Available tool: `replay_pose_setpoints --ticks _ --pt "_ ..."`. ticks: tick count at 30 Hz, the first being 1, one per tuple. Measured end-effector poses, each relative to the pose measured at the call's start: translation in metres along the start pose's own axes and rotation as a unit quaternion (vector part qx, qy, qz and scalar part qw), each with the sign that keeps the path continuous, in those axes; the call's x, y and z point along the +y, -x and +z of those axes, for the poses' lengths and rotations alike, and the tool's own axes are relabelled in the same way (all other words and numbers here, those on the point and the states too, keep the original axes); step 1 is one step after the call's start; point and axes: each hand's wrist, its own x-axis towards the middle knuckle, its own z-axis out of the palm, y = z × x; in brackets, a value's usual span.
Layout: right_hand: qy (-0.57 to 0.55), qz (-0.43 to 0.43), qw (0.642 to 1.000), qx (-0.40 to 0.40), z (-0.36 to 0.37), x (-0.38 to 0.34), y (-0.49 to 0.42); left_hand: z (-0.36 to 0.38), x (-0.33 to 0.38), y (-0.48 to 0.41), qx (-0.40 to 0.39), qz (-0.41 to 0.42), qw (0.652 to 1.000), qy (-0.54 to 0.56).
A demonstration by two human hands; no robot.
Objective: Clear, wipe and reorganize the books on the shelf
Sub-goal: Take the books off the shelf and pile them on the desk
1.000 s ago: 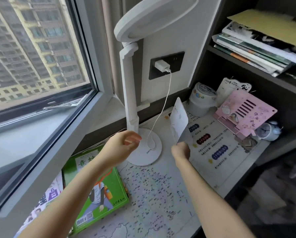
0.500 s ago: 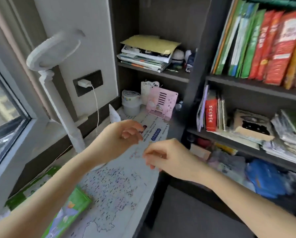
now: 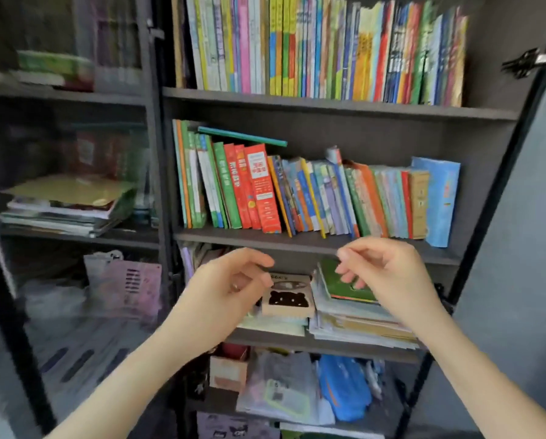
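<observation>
— What's on the shelf [image 3: 328,245]?
— Books [image 3: 297,191] stand in a leaning row on its middle board.
— The hands?
— Left hand [image 3: 227,289] and right hand [image 3: 388,274] hover just below that board, fingers loosely curled, holding nothing.

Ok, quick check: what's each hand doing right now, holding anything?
Left hand: open, fingers loosely curled, holding nothing.
Right hand: open, fingers loosely curled, holding nothing.

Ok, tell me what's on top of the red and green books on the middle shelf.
A teal book lies across the tops of the red and green books. Only its edge shows; its cover is hidden.
</observation>
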Motion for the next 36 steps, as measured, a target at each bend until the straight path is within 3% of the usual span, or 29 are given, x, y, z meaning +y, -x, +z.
replay_pose_setpoints --ticks 6,11,17,21,25,33,36 --pt "0.072 0.025 0.993 0.087 -0.1 0.073 -0.042 0.098 0.033 -0.092 0.017 0.004 0.998 0.057" --pt "0.139 0.074 0.979 0.131 -0.133 0.126 -0.079 0.151 0.042 -0.157 0.016 -0.003 0.998 0.056" --pt "0.203 0.091 0.965 0.139 -0.126 0.184 -0.148 0.196 0.024 -0.251 0.041 -0.037 0.998 0.028" --pt "0.259 0.071 0.942 0.201 -0.116 0.221 -0.224 0.215 -0.002 -0.321 0.082 -0.041 0.996 0.005" --pt "0.245 0.087 0.931 0.254 -0.115 0.248 -0.285 0.226 -0.025 -0.371 0.131 -0.043 0.99 -0.034" --pt "0.392 0.075 0.894 0.206 -0.121 0.281 -0.32 0.246 -0.044 -0.406 0.179 -0.019 0.976 -0.122" --pt "0.41 0.061 0.882 0.225 -0.127 0.285 -0.32 0.245 -0.043 -0.408 0.187 -0.005 0.969 -0.161"
